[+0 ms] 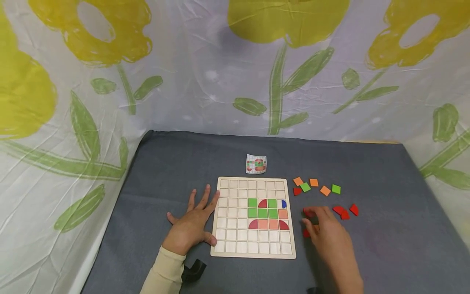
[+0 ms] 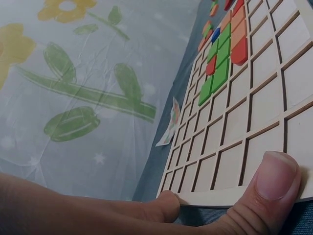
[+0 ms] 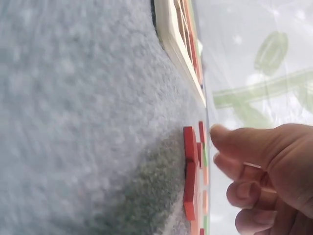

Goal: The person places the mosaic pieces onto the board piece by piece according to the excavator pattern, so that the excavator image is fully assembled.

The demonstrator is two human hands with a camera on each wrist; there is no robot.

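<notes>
A wooden grid board [image 1: 253,250] holds green, orange and red pieces and one blue piece [image 1: 284,204] in its right-hand cells. My left hand [image 1: 191,228] lies with spread fingers at the board's left edge. Its thumb [image 2: 276,178] rests on the rim. To the right of the board, my right hand [image 1: 328,237] hovers over loose red pieces, partly covering one red piece [image 1: 306,233]. In the right wrist view its fingers are loosely bent and I see nothing between them; red pieces [image 3: 190,191] lie on the cloth beside it.
A small pattern card [image 1: 256,164] lies behind the board. Loose orange squares [image 1: 313,182], green squares [image 1: 335,189] and red pieces [image 1: 354,210] are scattered to the right. A black object [image 1: 194,271] sits by the left wrist. A flowered curtain [image 1: 205,73] rises behind the dark cloth.
</notes>
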